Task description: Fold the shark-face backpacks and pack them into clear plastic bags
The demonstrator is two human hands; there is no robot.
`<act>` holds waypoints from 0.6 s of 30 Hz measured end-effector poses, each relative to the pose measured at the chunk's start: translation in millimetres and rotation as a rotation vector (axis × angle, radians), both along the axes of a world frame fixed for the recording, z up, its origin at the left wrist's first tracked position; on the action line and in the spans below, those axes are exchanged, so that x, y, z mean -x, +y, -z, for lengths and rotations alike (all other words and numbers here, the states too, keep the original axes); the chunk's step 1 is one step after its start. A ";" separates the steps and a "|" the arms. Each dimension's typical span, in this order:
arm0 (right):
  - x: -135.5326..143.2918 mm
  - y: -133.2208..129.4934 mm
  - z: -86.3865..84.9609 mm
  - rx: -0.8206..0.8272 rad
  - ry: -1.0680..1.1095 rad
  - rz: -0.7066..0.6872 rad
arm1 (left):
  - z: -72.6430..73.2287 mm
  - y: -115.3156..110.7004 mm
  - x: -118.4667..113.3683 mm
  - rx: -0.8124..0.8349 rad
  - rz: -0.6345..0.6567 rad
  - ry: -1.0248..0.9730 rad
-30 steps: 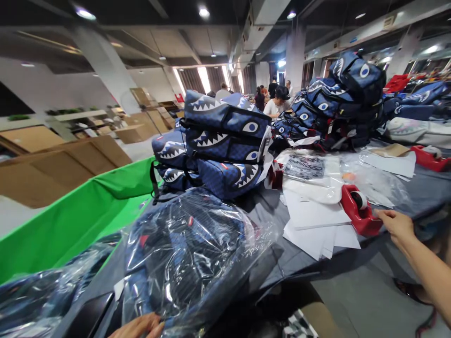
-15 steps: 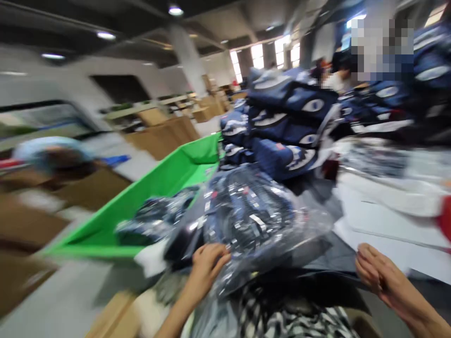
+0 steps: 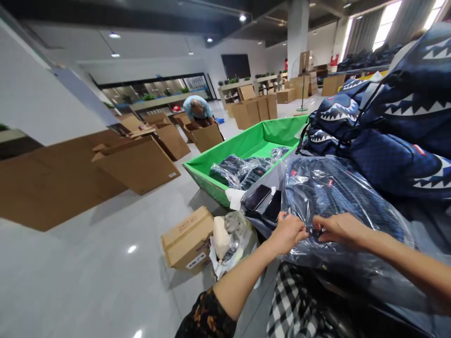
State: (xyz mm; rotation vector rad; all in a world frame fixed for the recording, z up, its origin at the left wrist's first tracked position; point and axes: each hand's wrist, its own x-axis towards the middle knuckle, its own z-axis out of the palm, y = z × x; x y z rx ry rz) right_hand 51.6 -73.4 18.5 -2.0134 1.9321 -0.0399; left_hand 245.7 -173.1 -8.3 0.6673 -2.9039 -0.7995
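A dark blue backpack point(image 3: 317, 188) lies inside a clear plastic bag point(image 3: 373, 220) on the table in front of me. My left hand point(image 3: 289, 232) is closed on the bag's near edge. Just to its right, my right hand point(image 3: 340, 228) pinches the same plastic, its fingertips pointing toward the left hand. Left of the bag, two dark phone-like slabs point(image 3: 258, 197) rest at the table's edge. Backpacks with white shark teeth point(image 3: 405, 105) are piled beyond the bag.
A green bin point(image 3: 225, 149) left of the table holds several bagged backpacks point(image 3: 243, 170). A carton point(image 3: 188, 237) and a bag of scraps point(image 3: 234, 239) sit on the floor. Farther off, a person point(image 3: 197, 110) bends over open cardboard boxes point(image 3: 141, 162).
My view has swung left, showing more floor and boxes. The right hand, earlier apart at the right, has come to the plastic bag beside my left hand.
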 end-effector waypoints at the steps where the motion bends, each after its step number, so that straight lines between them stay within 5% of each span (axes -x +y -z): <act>1: 4.4 -3.9 -4.6 -0.054 -0.039 0.048 | -0.6 -0.1 0.6 -0.001 -0.003 -0.002; 4: 13.5 -3.4 -29.5 -0.109 -0.025 0.179 | -1.8 -1.2 1.8 -0.005 0.000 0.011; 7: 2.0 10.5 -44.5 0.011 0.150 0.202 | 0.1 -2.9 1.6 -0.013 0.016 0.024; 14: -55.0 4.9 14.8 -0.003 0.222 0.119 | 8.9 0.6 2.4 0.035 0.009 -0.024; 18: -45.6 4.2 13.5 0.025 0.130 0.123 | -6.9 -9.4 5.9 0.009 0.043 -0.054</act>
